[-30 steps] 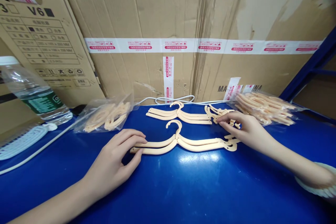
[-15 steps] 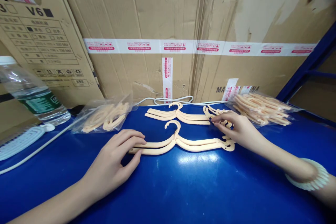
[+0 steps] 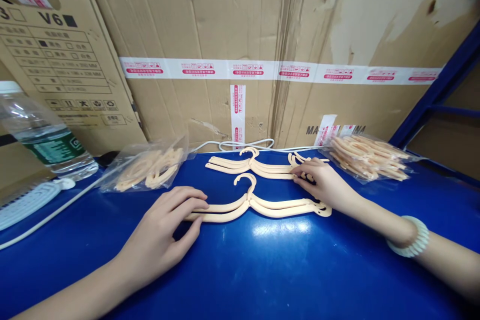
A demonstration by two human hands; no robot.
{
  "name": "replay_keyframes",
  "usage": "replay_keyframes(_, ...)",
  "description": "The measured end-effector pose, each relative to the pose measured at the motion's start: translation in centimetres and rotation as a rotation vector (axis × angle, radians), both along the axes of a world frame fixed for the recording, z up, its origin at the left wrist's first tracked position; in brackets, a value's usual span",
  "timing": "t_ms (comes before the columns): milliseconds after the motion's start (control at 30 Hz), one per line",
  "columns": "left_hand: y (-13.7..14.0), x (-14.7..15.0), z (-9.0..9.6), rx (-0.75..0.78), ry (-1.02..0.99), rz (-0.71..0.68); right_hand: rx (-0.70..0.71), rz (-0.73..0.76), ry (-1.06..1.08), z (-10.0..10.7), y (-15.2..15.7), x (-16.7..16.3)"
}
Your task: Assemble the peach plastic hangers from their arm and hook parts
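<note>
Two beige folding plastic hangers lie one behind the other on the blue table. My left hand (image 3: 161, 225) closes on the left end of the near hanger (image 3: 279, 208), thumb below and fingers above. Its right end has a curled piece folded in. My right hand (image 3: 318, 182) is at the right end of the rear hanger (image 3: 232, 163), fingertips pinched together on that end. Loose curved beige pieces (image 3: 294, 159) lie just behind my right hand, partly hidden by it. Both hooks point away from me.
Bagged beige hanger parts lie at the left (image 3: 150, 167) and right (image 3: 369, 157). A water bottle (image 3: 56, 142), a pale blue hairbrush (image 3: 32, 202) and a white cable (image 3: 48, 220) are at the left. Large cardboard boxes (image 3: 210, 25) stand along the back.
My right hand has moved slightly left and its fingertips now meet the rear hanger's right end. My left hand keeps its place on the near hanger.
</note>
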State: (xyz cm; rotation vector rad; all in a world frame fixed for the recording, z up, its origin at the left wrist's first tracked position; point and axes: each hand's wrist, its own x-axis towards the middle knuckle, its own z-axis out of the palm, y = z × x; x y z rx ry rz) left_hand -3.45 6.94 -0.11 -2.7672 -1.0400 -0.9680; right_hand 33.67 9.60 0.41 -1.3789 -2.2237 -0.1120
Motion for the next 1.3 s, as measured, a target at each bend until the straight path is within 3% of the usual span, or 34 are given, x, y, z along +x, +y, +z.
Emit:
replay_keyframes(600,-0.4,0.3,0.4,0.018,-0.016,0.021,-0.123,-0.038,0.1,0.6,-0.8,-0.6)
replay_keyframes(867,-1.0,0.5,0.7,0.001,-0.077,0.032,-0.287,-0.018,0.478,1.0,-2.0,0.3)
replay_keyframes(1000,-1.1,0.4,0.6,0.011,-0.086,0.049,-0.289,-0.056,0.651,1.9,-2.5,0.5)
replay_keyframes(1133,-1.0,0.3,0.7,0.02,-0.101,0.103,-0.249,-0.09,0.752,2.8,-3.3,0.1)
replay_keyframes(1300,-1.1,0.5,0.9,0.059,-0.098,0.157,-0.273,-0.004,0.745,2.9,-4.2,-1.2)
